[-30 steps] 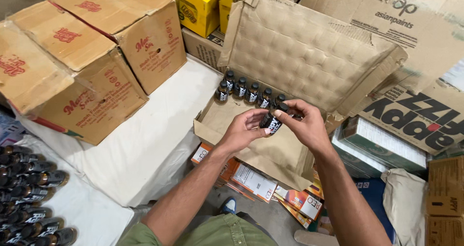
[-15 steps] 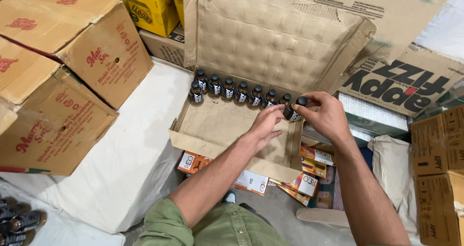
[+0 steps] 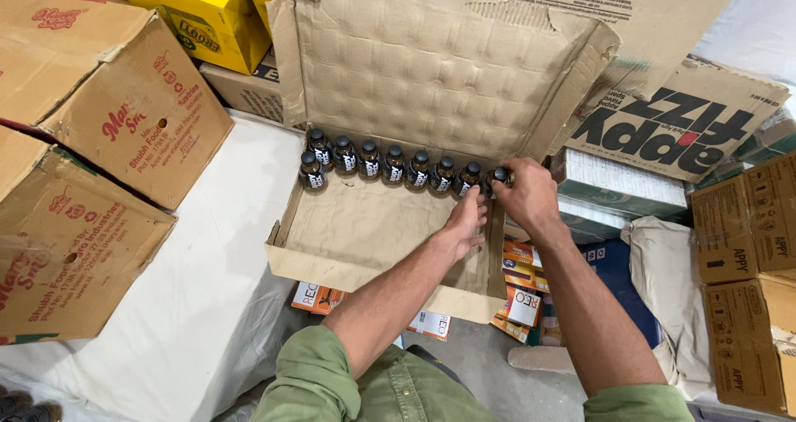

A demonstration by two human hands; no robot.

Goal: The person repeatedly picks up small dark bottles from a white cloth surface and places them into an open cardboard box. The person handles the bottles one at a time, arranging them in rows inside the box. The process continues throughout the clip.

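Presently: open brown cardboard box (image 3: 365, 223), row of small dark glass bottles (image 3: 390, 163) along its far wall. Right hand (image 3: 531, 194), grip closed around the rightmost dark bottle (image 3: 499, 176) at the row's right end. Left hand (image 3: 466, 219), fingers loosely spread, resting on the box floor just near of the row.

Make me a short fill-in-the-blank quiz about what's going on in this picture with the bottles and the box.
1. The small dark bottles stand along the back wall of an open ____ box.
2. The right hand grips the bottle at the ____ end of the row.
3. The left hand rests inside the box, holding ____.
4. The person's sleeves are ____.

Missing words: cardboard; right; nothing; green
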